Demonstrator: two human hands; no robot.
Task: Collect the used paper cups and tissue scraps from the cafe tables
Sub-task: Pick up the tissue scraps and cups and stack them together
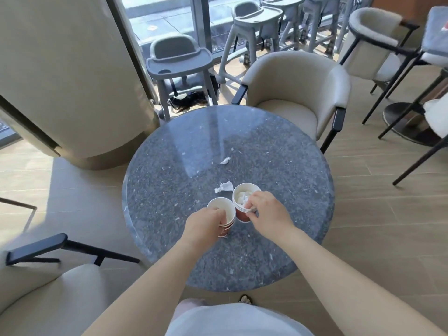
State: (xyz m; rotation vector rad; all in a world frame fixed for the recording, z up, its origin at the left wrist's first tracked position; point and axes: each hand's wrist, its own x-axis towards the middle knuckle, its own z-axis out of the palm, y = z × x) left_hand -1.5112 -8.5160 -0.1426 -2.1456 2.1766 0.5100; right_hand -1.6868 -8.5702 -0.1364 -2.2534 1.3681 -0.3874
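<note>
Cups gathered on a round, speckled grey stone counter [242, 263].
The left hand [206, 224] grips the near cup stack [218, 205]; the right hand [266, 214] pinches the red cup stack [242, 215], which holds tissue. A crumpled scrap [224, 187] lies just beyond, a smaller scrap [225, 160] farther off. A beige armchair [298, 93] stands on the far side.

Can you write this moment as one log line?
left hand: grips empty cup stack | right hand: grips tissue-filled cup stack | table: near tissue scrap, far tissue scrap loose
</note>
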